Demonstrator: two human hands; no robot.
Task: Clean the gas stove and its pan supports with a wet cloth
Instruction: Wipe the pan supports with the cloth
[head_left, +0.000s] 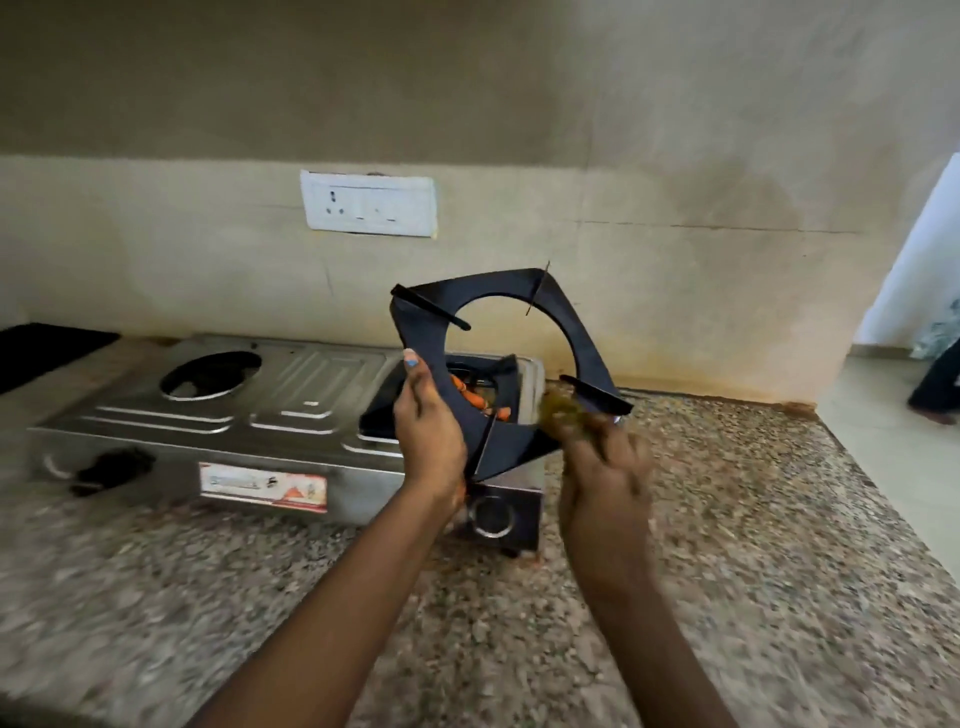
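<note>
Your left hand (428, 426) grips a black pan support (498, 364) by its left edge, thumb on the near face, holding it tilted up in the air above the right end of the gas stove (291, 410). Your right hand (605, 483) is blurred, its fingers curled around a greenish-brown cloth (563, 410) that it presses against the lower right corner of the pan support, beside one of its prongs.

The stove is a steel two-burner unit standing on the speckled stone desk (753, 519). Its left burner opening (210, 374) is bare, with no support over it. Another dark support lies over the right burner behind the raised one, and something orange shows through the ring. A black knob (111, 467) and a label (264, 486) sit on the stove's front face, and a round chrome fitting (492, 515) shows at the right.

A white switch plate (369, 203) is fixed to the wall behind the stove.
</note>
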